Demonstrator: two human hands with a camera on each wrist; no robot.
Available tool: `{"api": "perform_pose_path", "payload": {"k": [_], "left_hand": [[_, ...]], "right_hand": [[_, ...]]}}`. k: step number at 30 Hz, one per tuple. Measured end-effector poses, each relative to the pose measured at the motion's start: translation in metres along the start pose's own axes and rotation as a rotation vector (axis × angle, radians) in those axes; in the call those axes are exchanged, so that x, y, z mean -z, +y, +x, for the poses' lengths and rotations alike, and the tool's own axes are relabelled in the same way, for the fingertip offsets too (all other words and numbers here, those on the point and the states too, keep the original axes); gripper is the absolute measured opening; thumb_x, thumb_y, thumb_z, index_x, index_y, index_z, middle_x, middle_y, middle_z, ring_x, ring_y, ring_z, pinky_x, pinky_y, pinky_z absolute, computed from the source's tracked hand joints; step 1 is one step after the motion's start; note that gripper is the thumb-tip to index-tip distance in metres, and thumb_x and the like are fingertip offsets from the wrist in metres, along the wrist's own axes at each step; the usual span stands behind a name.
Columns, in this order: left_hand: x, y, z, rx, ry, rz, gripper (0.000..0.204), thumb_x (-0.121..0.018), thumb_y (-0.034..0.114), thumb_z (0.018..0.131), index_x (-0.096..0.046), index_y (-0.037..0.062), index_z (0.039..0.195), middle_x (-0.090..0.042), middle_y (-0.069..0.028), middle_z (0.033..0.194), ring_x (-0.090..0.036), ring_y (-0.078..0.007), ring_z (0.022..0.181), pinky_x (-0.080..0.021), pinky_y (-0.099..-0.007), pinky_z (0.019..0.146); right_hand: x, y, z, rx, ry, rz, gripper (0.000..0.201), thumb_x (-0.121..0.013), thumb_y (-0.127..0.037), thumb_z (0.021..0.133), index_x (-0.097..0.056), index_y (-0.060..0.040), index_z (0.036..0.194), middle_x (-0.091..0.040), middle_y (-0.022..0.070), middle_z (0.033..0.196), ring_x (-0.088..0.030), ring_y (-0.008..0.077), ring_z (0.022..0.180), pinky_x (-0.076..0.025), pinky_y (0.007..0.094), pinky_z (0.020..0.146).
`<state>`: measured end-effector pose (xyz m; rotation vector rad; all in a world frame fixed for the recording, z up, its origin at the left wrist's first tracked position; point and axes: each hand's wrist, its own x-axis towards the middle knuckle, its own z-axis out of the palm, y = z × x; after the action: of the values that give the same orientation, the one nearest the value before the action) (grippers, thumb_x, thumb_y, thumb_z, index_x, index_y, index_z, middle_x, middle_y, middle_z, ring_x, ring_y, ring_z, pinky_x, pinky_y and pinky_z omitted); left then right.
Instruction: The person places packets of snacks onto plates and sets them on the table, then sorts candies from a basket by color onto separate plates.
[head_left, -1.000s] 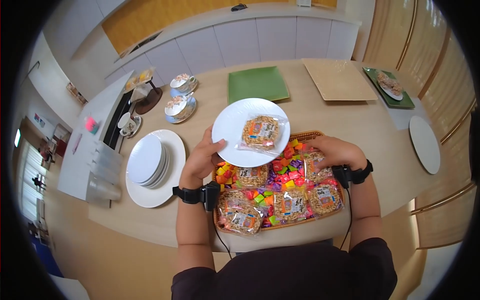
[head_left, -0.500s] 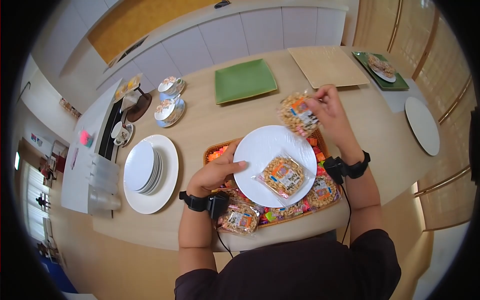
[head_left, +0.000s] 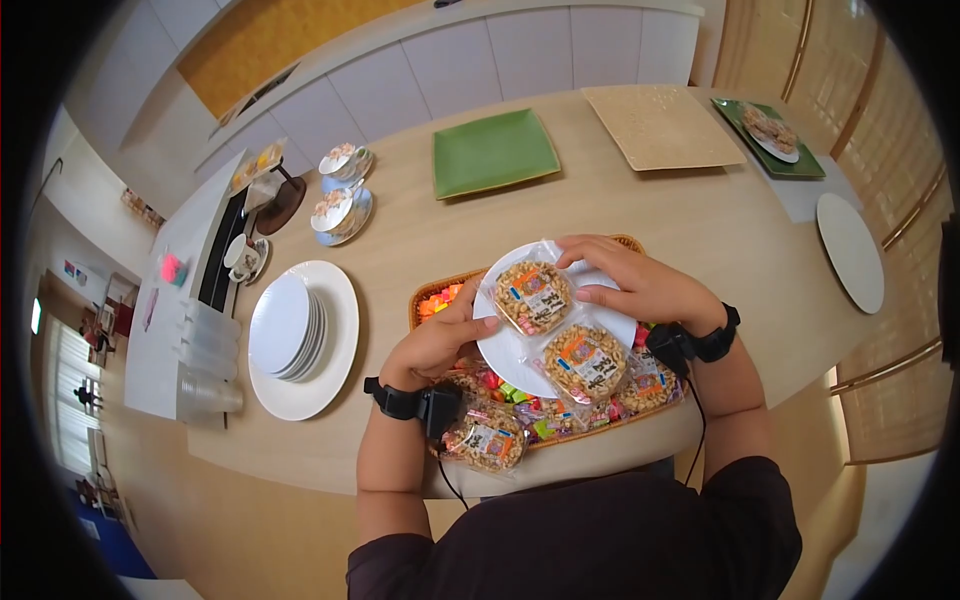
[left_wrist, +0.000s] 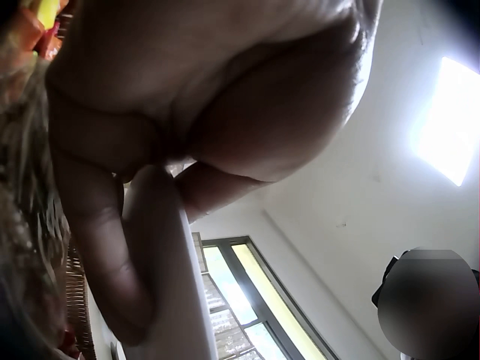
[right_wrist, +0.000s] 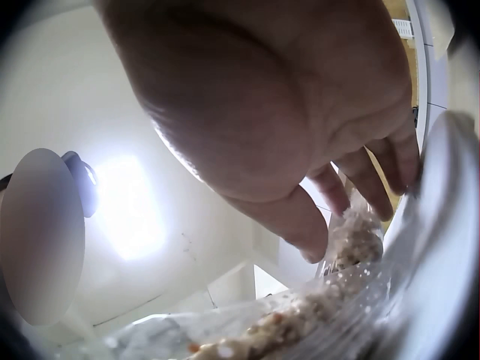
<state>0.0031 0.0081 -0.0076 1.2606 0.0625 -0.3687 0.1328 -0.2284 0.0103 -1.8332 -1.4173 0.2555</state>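
My left hand [head_left: 440, 340] holds a white plate [head_left: 515, 365] over the basket, thumb on the rim and fingers beneath. The left wrist view has the plate's edge [left_wrist: 169, 262] between thumb and fingers. Two clear-wrapped round peanut snacks lie on the plate: one snack [head_left: 533, 297] on the upper left, another snack [head_left: 585, 362] on the lower right. At the upper snack's right edge is my right hand [head_left: 650, 285], its fingers extended and its thumb apart from them. In the right wrist view, the fingertips [right_wrist: 379, 206] are right at a snack's wrapper [right_wrist: 356, 244].
Under the plate, a wicker basket [head_left: 425, 305] holds bright candies and more wrapped snacks [head_left: 487, 440]. Stacked small plates [head_left: 285, 330] stand on a large white plate [head_left: 335, 375] at left. Cups [head_left: 335, 210], a green plate [head_left: 495, 155], a beige plate [head_left: 660, 130] and an oval plate [head_left: 850, 255] stand around.
My right hand took a second wrapped peanut snack from the basket and set it on the plate beside the first. The left hand moved the plate rightward, and toward me, over the basket.
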Motion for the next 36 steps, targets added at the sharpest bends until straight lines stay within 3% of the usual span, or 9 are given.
{"api": "perform_pose_path", "payload": {"k": [1, 5, 13, 17, 24, 27, 29, 32, 36], "left_hand": [[0.001, -0.001, 0.0, -0.005, 0.024, 0.01, 0.063, -0.056, 0.012, 0.084, -0.021, 0.0087, 0.136, -0.043, -0.0065, 0.126, -0.046, -0.0169, 0.112, -0.043, -0.0319, 0.089], [0.011, 0.001, -0.002, -0.087, 0.037, -0.008, 0.064, -0.056, 0.012, 0.084, -0.021, 0.0086, 0.136, -0.043, -0.0069, 0.125, -0.046, -0.017, 0.112, -0.045, -0.0322, 0.087], [0.032, 0.013, -0.007, -0.199, 0.142, -0.128, 0.063, -0.055, 0.009, 0.084, -0.019, 0.0087, 0.136, -0.042, -0.0097, 0.127, -0.045, -0.0206, 0.114, -0.04, -0.0357, 0.094], [0.041, 0.012, -0.009, -0.265, 0.194, -0.128, 0.062, -0.053, 0.011, 0.084, -0.018, 0.0089, 0.136, -0.042, -0.0102, 0.127, -0.047, -0.0209, 0.112, -0.044, -0.0352, 0.09], [0.048, 0.01, -0.009, -0.261, 0.216, -0.113, 0.061, -0.051, 0.011, 0.086, -0.016, 0.0098, 0.136, -0.043, -0.0086, 0.124, -0.049, -0.0189, 0.108, -0.048, -0.0334, 0.083], [0.048, 0.005, -0.004, -0.251, 0.189, -0.114, 0.06, -0.05, 0.009, 0.086, -0.016, 0.01, 0.136, -0.043, -0.0084, 0.124, -0.049, -0.0183, 0.108, -0.049, -0.0323, 0.082], [0.045, 0.004, -0.002, -0.233, 0.174, -0.102, 0.06, -0.049, 0.008, 0.086, -0.016, 0.01, 0.136, -0.043, -0.0084, 0.124, -0.048, -0.0181, 0.109, -0.049, -0.0321, 0.082], [0.037, 0.004, -0.001, -0.221, 0.152, -0.073, 0.059, -0.049, 0.008, 0.086, -0.016, 0.0099, 0.136, -0.042, -0.0087, 0.125, -0.048, -0.0184, 0.11, -0.048, -0.0329, 0.084], [0.028, 0.004, -0.003, -0.238, 0.149, -0.112, 0.061, -0.052, 0.007, 0.085, -0.02, 0.0083, 0.136, -0.039, -0.0105, 0.129, -0.044, -0.0216, 0.115, -0.041, -0.0355, 0.093]], "right_hand": [[0.003, -0.001, -0.003, 0.05, -0.004, -0.196, 0.039, -0.057, -0.014, 0.082, -0.043, -0.0023, 0.116, -0.043, 0.0151, 0.121, -0.043, 0.029, 0.114, -0.032, 0.0354, 0.097], [0.036, -0.028, -0.019, -0.017, 0.05, -0.24, 0.041, -0.06, -0.019, 0.08, -0.045, -0.0019, 0.114, -0.044, 0.0171, 0.122, -0.042, 0.0322, 0.114, -0.033, 0.0348, 0.096], [0.029, -0.042, -0.058, -0.081, -0.468, -0.272, 0.073, -0.078, -0.03, 0.056, -0.044, -0.0016, 0.115, -0.049, 0.0162, 0.11, -0.047, 0.0329, 0.103, -0.04, 0.0379, 0.087], [0.002, -0.039, -0.06, -0.064, -0.526, -0.329, 0.065, -0.076, -0.022, 0.058, -0.044, -0.0017, 0.111, -0.05, 0.0157, 0.102, -0.048, 0.0318, 0.098, -0.04, 0.0376, 0.083], [0.014, -0.043, -0.048, -0.151, -0.453, -0.313, 0.07, -0.071, -0.015, 0.062, -0.039, -0.0003, 0.122, -0.049, 0.0168, 0.109, -0.047, 0.0318, 0.103, -0.04, 0.0368, 0.087], [0.043, -0.062, -0.033, 0.074, -0.492, -0.052, 0.072, -0.073, -0.02, 0.062, -0.039, -0.0016, 0.124, -0.043, 0.0176, 0.123, -0.043, 0.0296, 0.113, -0.038, 0.0376, 0.091], [0.057, -0.079, -0.017, 0.253, -0.278, -0.055, 0.07, -0.07, -0.02, 0.067, -0.038, -0.0023, 0.126, -0.044, 0.0186, 0.121, -0.042, 0.0317, 0.113, -0.035, 0.0356, 0.096], [0.048, -0.086, 0.01, 0.129, -0.055, -0.136, 0.07, -0.07, -0.022, 0.067, -0.038, -0.0031, 0.126, -0.044, 0.0192, 0.121, -0.043, 0.0334, 0.112, -0.034, 0.0369, 0.096], [0.015, -0.068, 0.052, 0.177, 0.1, -0.191, 0.069, -0.07, -0.025, 0.069, -0.038, -0.0024, 0.126, -0.044, 0.0201, 0.12, -0.042, 0.0354, 0.112, -0.034, 0.0385, 0.096]]}}
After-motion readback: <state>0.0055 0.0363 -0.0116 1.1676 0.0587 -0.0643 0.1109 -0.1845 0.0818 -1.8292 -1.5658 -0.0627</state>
